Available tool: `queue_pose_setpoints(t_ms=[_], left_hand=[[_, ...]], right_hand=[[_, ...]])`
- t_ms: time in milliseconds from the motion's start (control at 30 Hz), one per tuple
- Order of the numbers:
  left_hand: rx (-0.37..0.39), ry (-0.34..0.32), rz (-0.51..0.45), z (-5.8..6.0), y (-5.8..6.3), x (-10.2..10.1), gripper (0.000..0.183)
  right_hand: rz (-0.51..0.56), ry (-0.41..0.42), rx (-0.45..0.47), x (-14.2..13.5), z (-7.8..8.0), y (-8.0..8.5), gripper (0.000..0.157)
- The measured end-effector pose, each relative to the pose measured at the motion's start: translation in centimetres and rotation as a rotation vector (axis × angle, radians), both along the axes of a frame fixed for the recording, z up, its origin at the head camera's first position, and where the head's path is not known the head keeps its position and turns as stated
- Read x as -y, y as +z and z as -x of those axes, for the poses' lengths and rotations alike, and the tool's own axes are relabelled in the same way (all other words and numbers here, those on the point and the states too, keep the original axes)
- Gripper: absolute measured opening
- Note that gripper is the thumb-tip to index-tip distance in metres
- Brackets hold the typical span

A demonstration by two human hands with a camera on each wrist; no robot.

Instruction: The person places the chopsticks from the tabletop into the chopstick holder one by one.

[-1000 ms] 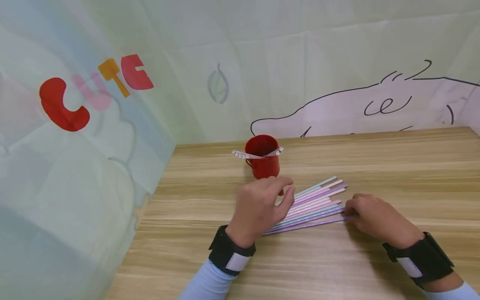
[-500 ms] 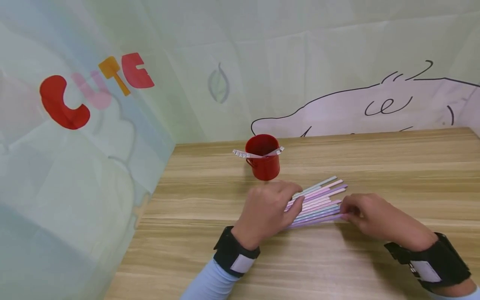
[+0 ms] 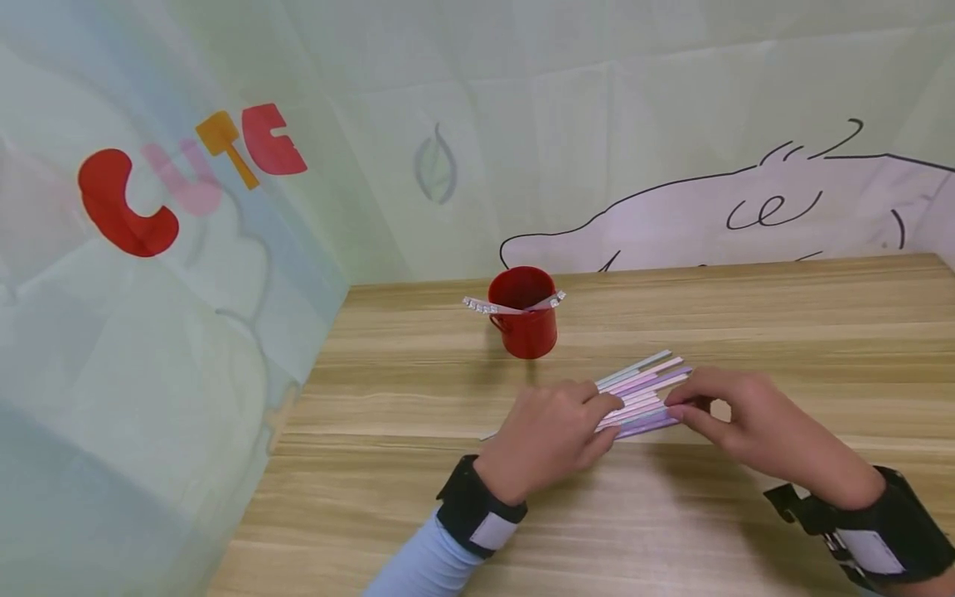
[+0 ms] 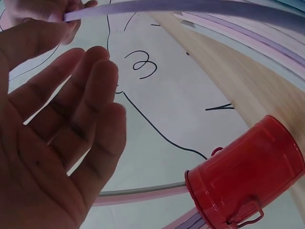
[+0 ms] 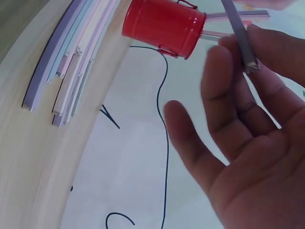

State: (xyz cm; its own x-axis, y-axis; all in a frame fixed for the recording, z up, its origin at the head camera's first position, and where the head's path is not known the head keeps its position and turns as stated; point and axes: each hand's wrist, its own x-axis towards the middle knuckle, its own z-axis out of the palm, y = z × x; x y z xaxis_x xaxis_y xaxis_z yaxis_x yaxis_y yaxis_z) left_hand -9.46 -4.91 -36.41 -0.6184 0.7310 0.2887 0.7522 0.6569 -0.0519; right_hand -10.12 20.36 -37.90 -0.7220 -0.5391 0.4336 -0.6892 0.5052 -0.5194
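Backdrop (image 3: 671, 99), pale, printed with letters and black outlines, behind a wooden table (image 3: 836, 332). On the wood, loose strips (image 3: 643, 384), slightly fanned, likely for easy picking. Beyond them, a red bucket (image 3: 530, 336), upright, apart from both hands, probably set back for working room, with more strips (image 3: 481, 308) jutting out at its mouth. Left hand (image 3: 548, 435) over the pile, thumb and fingers apart; contact impossible to tell. Right hand (image 3: 776, 439) pinching one purple strip (image 4: 228, 8) near its end, presumably for control.
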Motion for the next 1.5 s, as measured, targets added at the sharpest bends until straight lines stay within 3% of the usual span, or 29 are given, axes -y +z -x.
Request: queue_pose_setpoints(t_ms=[333,567,733,1167,1500], left_hand=[[0.024,-0.012,0.047,0.0,-0.7,-0.8,0.028],[0.044,0.007,-0.020,0.0,-0.5,-0.6,0.025],[0.050,0.016,-0.069,0.0,0.1,-0.2,0.024],[-0.048,0.019,-0.342,0.2,1.7,1.3,0.021],[-0.205,-0.006,-0.598,0.7,3.2,2.7,0.026]], right_hand=[[0.070,0.003,-0.104,0.1,-0.1,0.7,0.041],[0.115,-0.047,-0.077,0.2,-0.2,0.7,0.031],[0.136,-0.039,-0.086,0.2,0.0,0.7,0.030],[-0.008,-0.067,-0.052,-0.2,0.8,-0.7,0.016],[-0.137,-0.118,0.008,-0.5,1.0,-1.6,0.014]])
